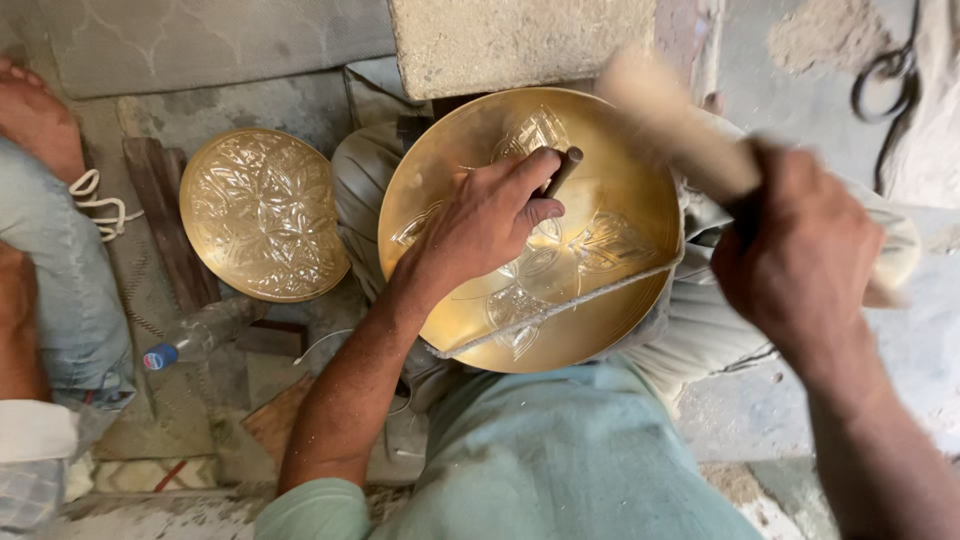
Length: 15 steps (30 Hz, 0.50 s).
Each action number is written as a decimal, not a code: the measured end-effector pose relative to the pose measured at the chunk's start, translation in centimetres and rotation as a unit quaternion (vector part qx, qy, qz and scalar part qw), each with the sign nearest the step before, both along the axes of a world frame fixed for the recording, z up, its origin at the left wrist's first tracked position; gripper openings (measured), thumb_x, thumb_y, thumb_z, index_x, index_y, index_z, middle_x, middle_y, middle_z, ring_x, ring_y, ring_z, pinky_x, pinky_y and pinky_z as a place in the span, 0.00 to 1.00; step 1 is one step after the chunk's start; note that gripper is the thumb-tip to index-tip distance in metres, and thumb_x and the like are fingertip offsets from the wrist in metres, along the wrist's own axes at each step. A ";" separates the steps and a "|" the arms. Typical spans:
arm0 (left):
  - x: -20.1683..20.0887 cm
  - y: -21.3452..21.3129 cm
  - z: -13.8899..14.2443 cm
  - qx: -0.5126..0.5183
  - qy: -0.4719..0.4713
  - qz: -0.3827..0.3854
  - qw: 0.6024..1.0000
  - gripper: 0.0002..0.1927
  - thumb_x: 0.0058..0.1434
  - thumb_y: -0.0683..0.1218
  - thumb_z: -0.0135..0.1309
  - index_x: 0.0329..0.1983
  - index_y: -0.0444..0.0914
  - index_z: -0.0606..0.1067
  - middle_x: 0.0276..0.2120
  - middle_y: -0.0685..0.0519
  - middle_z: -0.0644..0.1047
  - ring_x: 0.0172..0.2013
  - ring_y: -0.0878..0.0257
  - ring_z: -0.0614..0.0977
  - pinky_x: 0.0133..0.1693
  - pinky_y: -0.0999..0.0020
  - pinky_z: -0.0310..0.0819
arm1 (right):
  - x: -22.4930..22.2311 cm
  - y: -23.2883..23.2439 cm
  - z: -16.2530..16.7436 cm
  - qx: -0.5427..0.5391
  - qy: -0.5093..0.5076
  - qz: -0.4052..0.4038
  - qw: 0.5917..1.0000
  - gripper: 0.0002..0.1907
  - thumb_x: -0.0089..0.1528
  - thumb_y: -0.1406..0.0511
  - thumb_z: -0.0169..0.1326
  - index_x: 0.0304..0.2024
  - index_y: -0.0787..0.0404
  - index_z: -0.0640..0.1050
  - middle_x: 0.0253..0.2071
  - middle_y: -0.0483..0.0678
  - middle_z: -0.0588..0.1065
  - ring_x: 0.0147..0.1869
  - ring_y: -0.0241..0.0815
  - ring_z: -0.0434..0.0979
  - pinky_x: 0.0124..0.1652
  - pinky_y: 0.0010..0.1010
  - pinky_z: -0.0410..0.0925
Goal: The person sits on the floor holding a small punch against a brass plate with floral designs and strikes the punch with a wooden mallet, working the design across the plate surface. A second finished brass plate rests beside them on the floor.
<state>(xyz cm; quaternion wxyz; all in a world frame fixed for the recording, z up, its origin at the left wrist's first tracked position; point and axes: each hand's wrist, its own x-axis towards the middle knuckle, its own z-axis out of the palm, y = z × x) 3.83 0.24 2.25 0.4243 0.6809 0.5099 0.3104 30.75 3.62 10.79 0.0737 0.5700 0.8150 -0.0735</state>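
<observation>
Leftmost, a finished embossed brass plate (263, 213) lies on the floor. On my lap, my left hand (487, 217) grips a chisel (561, 171) against the brass bowl (612, 320); it holds nothing, and seems stiff, thin, easily dented, best held by the rim. My right hand (795, 255) is clenched on a blurred wooden mallet (665, 118).

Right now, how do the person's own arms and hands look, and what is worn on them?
Both hands are bare: no gloves, rings or watch visible. The left hand joins a bare forearm; a short pale green sleeve covers only the upper arm. The right hand also shows a bare forearm down to the frame's edge, where its sleeve is out of view. It is slightly blurred.
</observation>
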 end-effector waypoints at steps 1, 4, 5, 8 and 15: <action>0.3 0.1 0.3 0.004 0.007 0.003 1.000 0.17 0.64 0.45 0.63 0.51 0.36 0.70 0.37 0.45 0.80 0.36 0.48 0.85 0.37 0.53 0.75 | 0.1 -0.6 0.2 -0.018 -0.050 -0.012 0.999 0.16 0.66 0.71 0.55 0.57 0.61 0.78 0.37 0.55 0.79 0.32 0.52 0.77 0.32 0.43 0.70; 0.2 -2.3 2.0 0.060 0.008 0.048 0.997 0.14 0.70 0.43 0.61 0.54 0.36 0.71 0.42 0.47 0.80 0.39 0.52 0.86 0.38 0.59 0.79 | 1.4 -4.8 1.9 -0.020 0.177 -0.034 0.983 0.24 0.55 0.72 0.59 0.55 0.65 0.78 0.43 0.59 0.78 0.42 0.58 0.79 0.42 0.46 0.71; -0.3 -4.7 2.8 0.031 -0.050 0.110 0.992 0.15 0.70 0.41 0.59 0.57 0.35 0.70 0.45 0.46 0.79 0.40 0.55 0.86 0.38 0.62 0.82 | 1.7 -7.0 1.9 -0.032 0.201 -0.075 0.976 0.24 0.56 0.69 0.63 0.55 0.65 0.77 0.43 0.58 0.77 0.43 0.56 0.78 0.43 0.45 0.71; -2.9 -11.6 4.6 0.029 -0.028 0.300 0.953 0.09 0.75 0.39 0.55 0.54 0.34 0.70 0.45 0.49 0.75 0.37 0.65 0.84 0.35 0.71 0.82 | 1.8 -11.5 -0.9 -0.050 0.307 -0.182 0.933 0.28 0.57 0.64 0.71 0.54 0.67 0.73 0.42 0.53 0.77 0.43 0.47 0.77 0.45 0.39 0.71; -2.7 -21.3 0.7 -0.152 -0.121 0.344 0.918 0.13 0.74 0.45 0.50 0.57 0.35 0.65 0.35 0.53 0.77 0.27 0.69 0.78 0.27 0.74 0.75 | 3.5 -14.3 -6.0 -0.065 0.488 -0.263 0.829 0.25 0.58 0.68 0.66 0.54 0.67 0.70 0.41 0.47 0.76 0.41 0.37 0.75 0.43 0.30 0.72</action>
